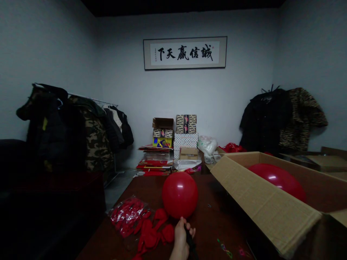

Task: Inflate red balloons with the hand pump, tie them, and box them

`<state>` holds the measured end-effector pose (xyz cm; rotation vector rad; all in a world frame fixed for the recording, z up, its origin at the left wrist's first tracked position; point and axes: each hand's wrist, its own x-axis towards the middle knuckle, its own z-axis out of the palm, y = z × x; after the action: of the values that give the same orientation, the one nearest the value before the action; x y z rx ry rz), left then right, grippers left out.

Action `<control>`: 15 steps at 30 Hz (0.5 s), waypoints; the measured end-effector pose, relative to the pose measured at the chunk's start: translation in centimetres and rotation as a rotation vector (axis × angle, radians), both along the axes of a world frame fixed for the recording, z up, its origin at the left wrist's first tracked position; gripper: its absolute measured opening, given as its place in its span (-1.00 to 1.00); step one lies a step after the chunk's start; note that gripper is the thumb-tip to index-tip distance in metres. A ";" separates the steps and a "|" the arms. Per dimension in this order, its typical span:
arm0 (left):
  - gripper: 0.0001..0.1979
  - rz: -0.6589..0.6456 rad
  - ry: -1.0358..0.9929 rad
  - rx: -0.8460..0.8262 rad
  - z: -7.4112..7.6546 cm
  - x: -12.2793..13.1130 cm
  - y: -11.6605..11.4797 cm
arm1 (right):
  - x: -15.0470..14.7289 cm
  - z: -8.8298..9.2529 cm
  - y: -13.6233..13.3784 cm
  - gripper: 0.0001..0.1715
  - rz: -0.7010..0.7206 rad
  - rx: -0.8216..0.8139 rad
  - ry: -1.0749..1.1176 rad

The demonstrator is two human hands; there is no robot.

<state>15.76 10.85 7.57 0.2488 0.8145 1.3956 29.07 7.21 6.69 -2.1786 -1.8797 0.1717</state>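
Observation:
My left hand (181,237) is closed at the lower middle of the head view, with its thumb and finger at the neck of a round, inflated red balloon (180,195). A narrow black object (189,241) runs down along the palm, between thumb and fingertips; its kind is hard to make out in the dim light. My right hand is not in view. Left of the balloon lie loose, uninflated red balloons (150,234) and a clear plastic bag of red balloons (129,215).
An open cardboard box (267,202) with a large inflated red balloon (279,180) inside stands at the right. Small coloured bits (225,248) lie on the dark table (217,224). Stacked boxes (185,142) are at the back, and coats (97,133) hang at both sides.

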 end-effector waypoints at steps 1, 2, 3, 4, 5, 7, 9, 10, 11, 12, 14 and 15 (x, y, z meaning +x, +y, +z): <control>-0.75 0.003 0.002 -0.001 0.0 0.0 0.1 | 0.1 0.4 0.9 -0.52 0.003 -0.002 -0.002; -0.75 0.008 0.002 -0.005 0.0 0.0 0.2 | 0.1 0.8 1.6 -0.50 0.007 0.001 -0.003; -0.74 0.013 0.003 -0.010 0.0 0.0 0.2 | 0.0 1.0 2.1 -0.47 0.010 0.002 -0.004; -0.74 0.016 0.003 -0.013 0.0 0.0 0.2 | -0.1 1.2 2.4 -0.46 0.019 0.003 -0.005; -0.74 0.016 0.005 -0.015 0.0 0.0 0.2 | -0.2 1.3 2.5 -0.45 0.032 0.004 -0.006; -0.73 0.010 0.004 -0.016 0.0 0.1 0.0 | -0.4 1.4 2.4 -0.48 0.060 0.004 -0.007; -0.73 0.001 -0.009 -0.014 0.0 0.1 -0.2 | -0.6 1.6 2.2 -0.52 0.078 0.004 -0.004; -0.73 -0.004 -0.020 -0.010 0.0 0.1 -0.4 | -0.6 1.7 2.0 -0.52 0.076 0.004 -0.002; -0.73 -0.008 -0.032 -0.006 0.0 0.2 -0.5 | -0.5 1.8 1.8 -0.52 0.071 0.002 0.001; -0.74 -0.012 -0.042 -0.002 0.0 0.3 -0.7 | -0.5 1.8 1.4 -0.51 0.066 -0.002 0.003; -0.74 -0.019 -0.054 0.002 0.0 0.5 -0.9 | -0.3 1.6 0.2 -0.50 0.055 -0.007 0.006; -0.74 -0.021 -0.055 0.000 0.0 0.6 -1.1 | -0.2 1.4 -0.6 -0.51 0.049 -0.010 0.007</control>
<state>16.38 9.78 7.57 0.2172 0.7644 1.3764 28.90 6.60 8.13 -2.1368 -1.9337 0.1974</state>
